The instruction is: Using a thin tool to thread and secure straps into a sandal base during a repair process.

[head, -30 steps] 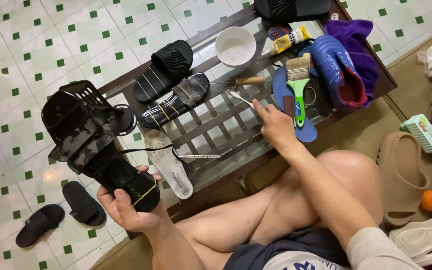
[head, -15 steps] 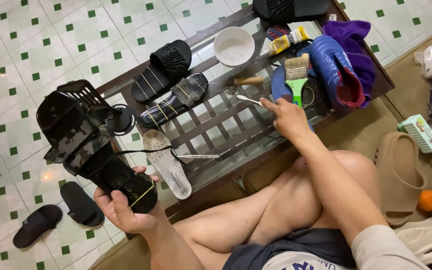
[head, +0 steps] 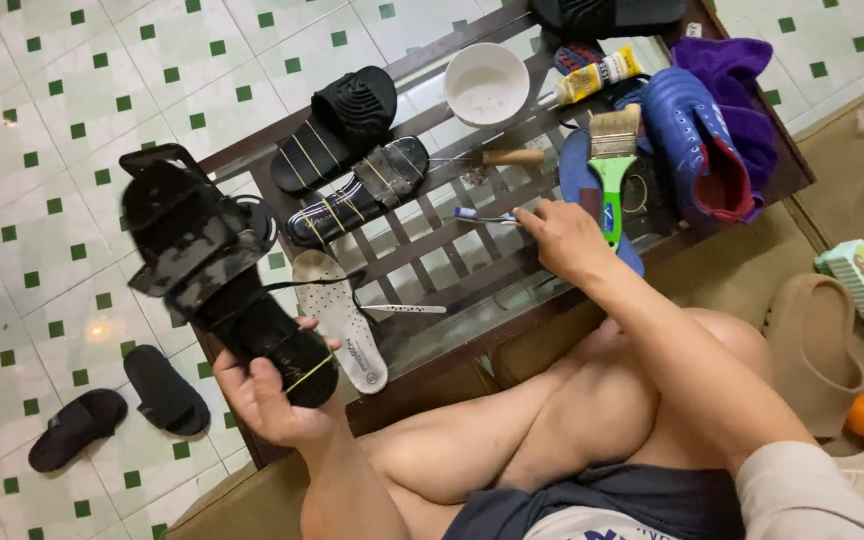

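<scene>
Black sandal clasped in left hand grip; right hand pinching toothbrush; yellow glue tube behind.

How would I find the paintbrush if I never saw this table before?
Look at the glass-topped table with dark wooden slats. Near its far right end, beside the blue shoe, lies the paintbrush. It alone has a bright green handle and pale bristles.
</scene>
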